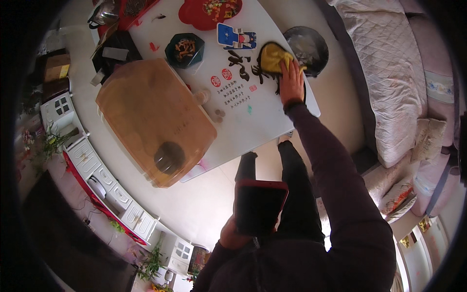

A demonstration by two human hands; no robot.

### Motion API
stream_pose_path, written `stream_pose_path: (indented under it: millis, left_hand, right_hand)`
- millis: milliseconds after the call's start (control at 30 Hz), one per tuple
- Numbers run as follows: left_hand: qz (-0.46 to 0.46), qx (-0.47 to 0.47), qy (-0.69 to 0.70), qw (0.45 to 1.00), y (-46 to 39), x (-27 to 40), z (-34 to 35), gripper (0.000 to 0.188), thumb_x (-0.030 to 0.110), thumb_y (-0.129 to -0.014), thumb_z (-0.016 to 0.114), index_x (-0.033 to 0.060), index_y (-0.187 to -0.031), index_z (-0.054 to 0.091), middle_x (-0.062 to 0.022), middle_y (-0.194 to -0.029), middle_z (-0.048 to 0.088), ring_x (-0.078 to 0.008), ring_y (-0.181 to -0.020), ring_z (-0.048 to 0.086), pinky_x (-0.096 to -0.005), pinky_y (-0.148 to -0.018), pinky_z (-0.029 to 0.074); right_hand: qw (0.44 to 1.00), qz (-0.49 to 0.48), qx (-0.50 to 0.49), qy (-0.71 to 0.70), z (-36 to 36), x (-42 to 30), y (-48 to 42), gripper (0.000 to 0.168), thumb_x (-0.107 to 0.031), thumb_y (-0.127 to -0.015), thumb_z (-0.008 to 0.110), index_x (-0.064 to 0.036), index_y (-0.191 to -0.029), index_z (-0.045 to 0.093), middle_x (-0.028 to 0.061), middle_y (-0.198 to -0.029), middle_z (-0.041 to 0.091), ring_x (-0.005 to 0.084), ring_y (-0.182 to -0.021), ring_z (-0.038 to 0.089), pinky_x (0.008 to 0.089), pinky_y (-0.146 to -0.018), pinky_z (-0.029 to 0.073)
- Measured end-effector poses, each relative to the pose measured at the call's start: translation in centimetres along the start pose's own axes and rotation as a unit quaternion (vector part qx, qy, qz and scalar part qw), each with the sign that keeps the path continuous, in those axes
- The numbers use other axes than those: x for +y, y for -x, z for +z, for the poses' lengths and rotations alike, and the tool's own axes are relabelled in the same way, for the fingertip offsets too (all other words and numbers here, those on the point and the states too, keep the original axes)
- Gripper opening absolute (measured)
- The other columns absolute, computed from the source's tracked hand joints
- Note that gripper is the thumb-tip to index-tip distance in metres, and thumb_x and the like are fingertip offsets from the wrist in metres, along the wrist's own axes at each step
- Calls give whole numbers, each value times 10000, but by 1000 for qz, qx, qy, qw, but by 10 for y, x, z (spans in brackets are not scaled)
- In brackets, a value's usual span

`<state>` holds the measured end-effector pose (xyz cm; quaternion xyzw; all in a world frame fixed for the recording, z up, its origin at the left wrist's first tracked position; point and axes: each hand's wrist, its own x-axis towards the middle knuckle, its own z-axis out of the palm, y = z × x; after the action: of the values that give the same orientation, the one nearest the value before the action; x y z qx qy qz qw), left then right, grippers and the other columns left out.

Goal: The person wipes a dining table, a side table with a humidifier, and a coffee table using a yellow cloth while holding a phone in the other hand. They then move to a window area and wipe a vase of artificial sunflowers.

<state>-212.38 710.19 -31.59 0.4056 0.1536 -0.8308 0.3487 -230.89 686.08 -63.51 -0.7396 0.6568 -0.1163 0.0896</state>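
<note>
My right hand (pixel 292 84) lies on a crumpled yellow cloth (pixel 275 60) near the right edge of a white table (pixel 240 135) printed with black calligraphy and red seals. Its fingers are spread over the cloth's lower right part; whether they grip it cannot be told. Low in front of my body, my left hand (pixel 232 233) holds a smartphone (pixel 261 208) with a dark screen and a red case. Left of the cloth stands a small blue and white printed box or card stand (pixel 228 35). A dark green octagonal ashtray (pixel 171 51) full of cigarette butts sits farther left.
An orange-brown translucent cover (pixel 146 109) takes up the table's left side, with a small glass (pixel 202 96) beside it. A red tray (pixel 189 18) holds small wrapped pieces. A lined waste bin (pixel 323 54) stands beyond the right edge, before a sofa (pixel 386 73). White cabinets (pixel 105 175) line the left.
</note>
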Motion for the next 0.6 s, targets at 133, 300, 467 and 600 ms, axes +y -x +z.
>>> stream_pose_path:
  millis: [133,300,467,600]
  left_hand:
    - [14,5,-16,1000,-4,-11,3,989,698,-772,488,-60,-1373,282,-293,-1181,525,-406,-1009,579,-488,-858,473]
    - [11,9,9,1000,-9,-21,32,983,699,-780,476,-59,-1374,281,-282,-1203,515,-400,-1013,577,-487,-863,469]
    - [52,24,6,998,-11,-31,77,983,701,-779,480,-62,-1368,288,-291,-1187,522,-396,-1009,573,-486,-868,460]
    - [56,-17,-96,994,-10,-37,87,970,699,-782,478,-53,-1367,296,-294,-1177,527,-393,-1009,569,-481,-873,453]
  right_hand:
    - [1000,-1,20,18,6,-4,-30,530,-162,-864,521,-123,-1374,384,118,-1424,347,281,-1363,257,446,-1106,214]
    - [983,-136,-91,88,9,2,54,420,-187,-882,437,-40,-1272,487,104,-1415,380,272,-1360,271,434,-1103,223]
    - [946,-149,-187,-217,-36,28,136,327,-134,-827,545,-98,-1151,565,81,-1304,470,286,-1275,367,454,-1033,298]
    - [926,-39,-288,-243,-48,44,128,300,-204,-812,632,-101,-1093,602,121,-1071,588,304,-1072,532,421,-924,399]
